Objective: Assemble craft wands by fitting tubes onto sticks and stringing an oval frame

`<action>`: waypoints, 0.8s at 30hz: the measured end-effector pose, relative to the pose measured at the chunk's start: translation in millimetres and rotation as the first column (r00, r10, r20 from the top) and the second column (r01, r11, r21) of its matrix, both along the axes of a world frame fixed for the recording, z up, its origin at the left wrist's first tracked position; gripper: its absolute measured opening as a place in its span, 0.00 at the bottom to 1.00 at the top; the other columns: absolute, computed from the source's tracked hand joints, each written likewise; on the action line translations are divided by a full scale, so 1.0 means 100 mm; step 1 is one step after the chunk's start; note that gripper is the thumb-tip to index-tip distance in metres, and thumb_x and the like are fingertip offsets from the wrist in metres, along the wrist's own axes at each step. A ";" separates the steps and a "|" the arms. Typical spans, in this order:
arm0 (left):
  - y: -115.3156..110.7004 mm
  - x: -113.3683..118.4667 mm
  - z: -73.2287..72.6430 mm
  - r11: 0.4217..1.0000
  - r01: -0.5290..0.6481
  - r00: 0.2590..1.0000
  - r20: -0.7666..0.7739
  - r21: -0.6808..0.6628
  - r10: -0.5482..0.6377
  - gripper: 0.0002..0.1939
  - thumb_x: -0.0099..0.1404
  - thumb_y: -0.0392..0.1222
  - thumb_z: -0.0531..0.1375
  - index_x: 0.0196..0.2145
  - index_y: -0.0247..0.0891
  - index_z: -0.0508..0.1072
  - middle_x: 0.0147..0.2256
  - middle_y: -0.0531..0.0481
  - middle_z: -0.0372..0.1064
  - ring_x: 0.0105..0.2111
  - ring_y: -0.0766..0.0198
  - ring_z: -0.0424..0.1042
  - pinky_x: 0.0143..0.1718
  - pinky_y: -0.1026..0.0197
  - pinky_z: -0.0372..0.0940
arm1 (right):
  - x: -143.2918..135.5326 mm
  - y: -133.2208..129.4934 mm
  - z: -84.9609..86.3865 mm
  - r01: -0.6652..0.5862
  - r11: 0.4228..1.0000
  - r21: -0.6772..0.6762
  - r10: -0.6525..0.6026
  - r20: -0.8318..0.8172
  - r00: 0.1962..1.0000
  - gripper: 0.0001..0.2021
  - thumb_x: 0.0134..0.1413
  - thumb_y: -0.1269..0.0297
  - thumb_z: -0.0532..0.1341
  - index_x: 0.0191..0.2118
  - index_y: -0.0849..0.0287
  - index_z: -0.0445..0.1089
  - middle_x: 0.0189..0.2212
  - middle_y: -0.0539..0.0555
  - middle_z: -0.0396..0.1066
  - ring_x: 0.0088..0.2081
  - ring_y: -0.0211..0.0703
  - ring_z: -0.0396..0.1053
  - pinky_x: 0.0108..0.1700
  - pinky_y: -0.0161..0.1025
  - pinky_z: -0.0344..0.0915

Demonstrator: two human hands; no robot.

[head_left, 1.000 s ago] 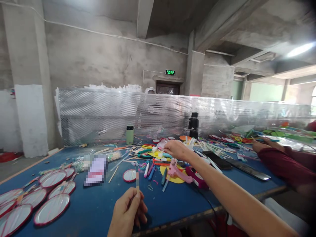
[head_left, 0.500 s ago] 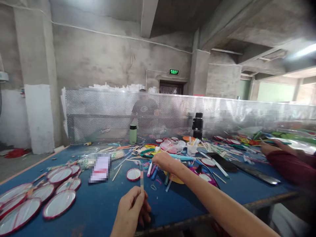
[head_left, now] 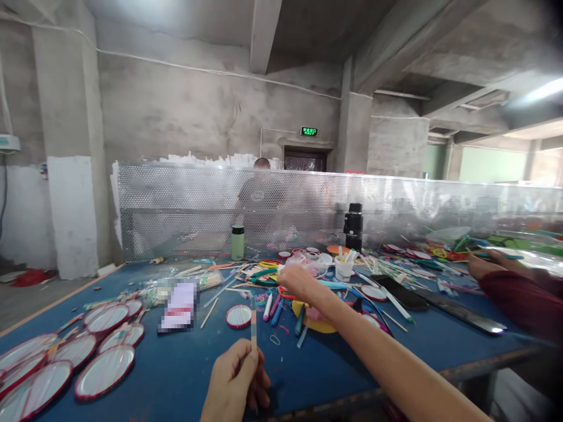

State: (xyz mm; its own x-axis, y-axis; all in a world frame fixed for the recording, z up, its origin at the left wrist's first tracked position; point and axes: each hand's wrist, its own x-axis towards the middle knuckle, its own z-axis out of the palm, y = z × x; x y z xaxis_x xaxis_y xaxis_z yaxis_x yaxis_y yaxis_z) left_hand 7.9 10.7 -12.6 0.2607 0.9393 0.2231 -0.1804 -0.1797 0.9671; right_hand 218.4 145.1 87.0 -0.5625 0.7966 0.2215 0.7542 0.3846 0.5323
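Note:
My left hand (head_left: 235,381) is low in the middle, pinching a thin flat stick (head_left: 254,323) that stands upright between thumb and fingers. My right hand (head_left: 298,281) reaches out over a heap of craft bits on the blue table (head_left: 176,375), beside a green ring (head_left: 263,274) and above several markers (head_left: 273,307). Its fingers are curled, and I cannot tell whether they grip anything. A small red-rimmed round disc (head_left: 238,315) lies just left of the stick.
Several red-rimmed oval fans (head_left: 103,369) lie at the left. A green bottle (head_left: 237,242), a black flask (head_left: 354,225) and a white cup (head_left: 343,268) stand before a perforated metal screen (head_left: 185,205). A co-worker's dark red sleeve (head_left: 519,296) rests at the right.
My right hand drew back from the far pile toward the markers, then shifted slightly up and right. My left hand kept the stick upright, and the view drifted a little to the left.

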 end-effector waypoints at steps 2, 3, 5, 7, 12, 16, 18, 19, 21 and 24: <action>-0.01 -0.01 0.01 1.000 -0.006 1.000 0.003 -0.006 0.006 0.20 0.60 0.58 0.57 0.27 0.36 0.67 0.20 0.51 0.71 0.15 0.67 0.70 0.15 0.70 0.54 | -0.16 -0.03 -0.13 -0.101 0.994 -0.046 0.103 0.029 0.994 0.07 0.58 0.74 0.59 0.33 0.63 0.75 0.32 0.58 0.75 0.37 0.41 0.71 0.37 0.36 0.60; -0.01 -0.01 0.02 1.000 -0.009 1.000 0.005 -0.008 0.009 0.20 0.61 0.57 0.57 0.27 0.36 0.67 0.19 0.51 0.71 0.15 0.67 0.70 0.15 0.70 0.54 | -0.23 -0.04 -0.20 -0.138 0.989 -0.062 0.140 0.041 0.989 0.08 0.58 0.74 0.59 0.33 0.62 0.75 0.32 0.57 0.75 0.37 0.41 0.71 0.36 0.36 0.59; -0.01 -0.01 0.02 1.000 -0.004 1.000 0.003 -0.012 0.004 0.18 0.61 0.56 0.57 0.28 0.36 0.67 0.19 0.51 0.71 0.15 0.67 0.70 0.15 0.70 0.54 | -0.33 -0.04 -0.29 -0.184 0.980 -0.080 0.189 0.059 0.980 0.08 0.58 0.74 0.58 0.33 0.61 0.75 0.31 0.57 0.75 0.38 0.42 0.71 0.36 0.36 0.58; 0.00 -0.01 0.02 1.000 0.010 1.000 -0.001 -0.019 -0.010 0.17 0.62 0.54 0.57 0.28 0.35 0.67 0.20 0.51 0.71 0.15 0.67 0.71 0.16 0.70 0.55 | -0.37 -0.03 -0.34 -0.206 0.974 -0.091 0.213 0.067 0.975 0.08 0.58 0.74 0.59 0.31 0.62 0.75 0.31 0.58 0.75 0.38 0.43 0.70 0.36 0.36 0.58; 0.01 0.00 -0.02 0.999 -0.020 0.999 0.026 -0.031 0.021 0.17 0.62 0.53 0.56 0.27 0.36 0.67 0.19 0.52 0.71 0.14 0.67 0.71 0.14 0.70 0.54 | -0.36 0.00 -0.40 -0.257 0.959 -0.118 0.262 0.034 0.964 0.06 0.58 0.70 0.60 0.32 0.62 0.73 0.31 0.58 0.74 0.38 0.46 0.69 0.38 0.38 0.58; 0.01 0.01 -0.03 0.999 -0.025 0.999 0.025 -0.034 0.026 0.17 0.62 0.53 0.57 0.27 0.36 0.67 0.18 0.51 0.71 0.14 0.66 0.71 0.14 0.70 0.54 | -0.36 -0.03 -0.40 -0.299 0.946 -0.129 0.294 -0.052 0.954 0.07 0.58 0.73 0.58 0.30 0.63 0.72 0.31 0.59 0.74 0.37 0.46 0.69 0.38 0.39 0.58; 0.02 0.01 -0.03 0.999 -0.025 0.999 0.021 -0.034 0.026 0.17 0.61 0.54 0.57 0.27 0.36 0.67 0.18 0.51 0.71 0.14 0.66 0.71 0.14 0.70 0.55 | -0.35 -0.06 -0.37 -0.325 0.938 -0.120 0.310 -0.128 0.942 0.08 0.58 0.75 0.57 0.30 0.62 0.71 0.30 0.58 0.73 0.36 0.45 0.69 0.37 0.39 0.58; 0.02 0.01 -0.03 0.999 -0.025 0.999 0.020 -0.032 0.026 0.17 0.61 0.54 0.57 0.27 0.36 0.67 0.18 0.51 0.71 0.14 0.66 0.71 0.14 0.70 0.55 | -0.33 -0.08 -0.35 -0.337 0.935 -0.111 0.315 -0.177 0.932 0.07 0.57 0.76 0.57 0.30 0.62 0.71 0.30 0.57 0.73 0.35 0.44 0.68 0.36 0.38 0.58; 0.02 0.01 -0.02 0.999 -0.025 0.999 0.018 -0.031 0.026 0.17 0.61 0.54 0.57 0.28 0.36 0.67 0.18 0.51 0.71 0.15 0.66 0.71 0.14 0.70 0.55 | -0.27 -0.12 -0.29 -0.355 0.931 -0.084 0.318 -0.291 0.902 0.06 0.55 0.77 0.57 0.31 0.62 0.69 0.30 0.56 0.72 0.33 0.42 0.68 0.36 0.37 0.58; 0.02 0.01 -0.01 0.999 -0.029 0.999 0.015 -0.037 0.030 0.17 0.61 0.54 0.57 0.27 0.36 0.67 0.18 0.51 0.71 0.15 0.66 0.71 0.14 0.70 0.55 | -0.16 -0.18 -0.21 -0.353 0.936 -0.011 0.300 -0.502 0.811 0.03 0.53 0.74 0.58 0.31 0.61 0.67 0.29 0.53 0.71 0.31 0.39 0.66 0.34 0.35 0.58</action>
State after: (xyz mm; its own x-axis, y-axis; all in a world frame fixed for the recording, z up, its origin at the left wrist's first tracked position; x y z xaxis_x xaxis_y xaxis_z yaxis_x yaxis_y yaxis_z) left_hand 8.5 12.5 -14.1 0.2297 0.9542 0.1917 -0.1901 -0.1492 0.9704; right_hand 202.8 127.1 65.8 -0.6344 0.6178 0.4646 0.7242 0.6852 0.0777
